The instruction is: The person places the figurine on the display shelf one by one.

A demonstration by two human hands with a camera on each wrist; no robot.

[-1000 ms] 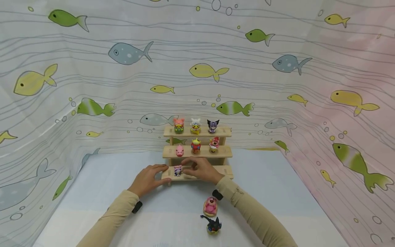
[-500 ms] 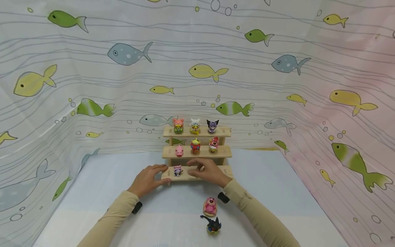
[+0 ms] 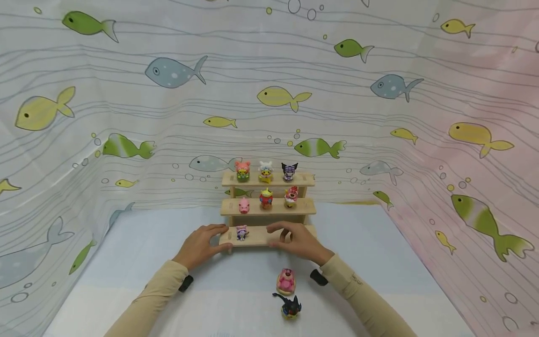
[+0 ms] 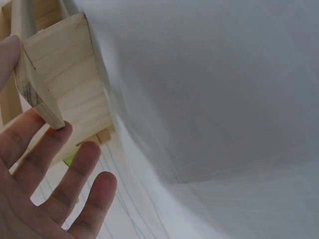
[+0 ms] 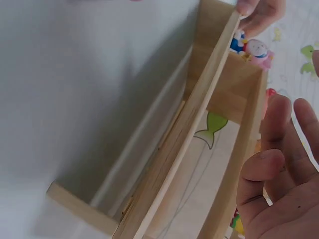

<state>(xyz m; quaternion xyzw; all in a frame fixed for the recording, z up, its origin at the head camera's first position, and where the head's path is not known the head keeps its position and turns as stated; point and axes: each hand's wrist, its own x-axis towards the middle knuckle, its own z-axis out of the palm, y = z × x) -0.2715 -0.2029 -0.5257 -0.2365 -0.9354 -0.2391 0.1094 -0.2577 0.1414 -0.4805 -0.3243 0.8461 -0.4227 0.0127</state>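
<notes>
A three-tier wooden display shelf stands in the middle of the head view. My left hand grips the left end of its bottom tier, thumb on one edge and fingertips on the other, as the shelf board in the left wrist view shows. Beside that hand a small figurine with a pink hood stands upright on the bottom tier. My right hand hovers over the right part of this tier, fingers loosely bent, holding nothing. In the right wrist view its bent fingers are apart from the wood.
Several figurines, including a pink pig and a purple-and-black one, stand on the upper tiers. A pink bear figurine and a black horned figurine are on the table before the shelf. A fish-print curtain surrounds the table.
My right hand has moved right along the bottom tier, away from the pink-hooded figurine, which has stayed put. The left hand has kept its place at the shelf's left end.
</notes>
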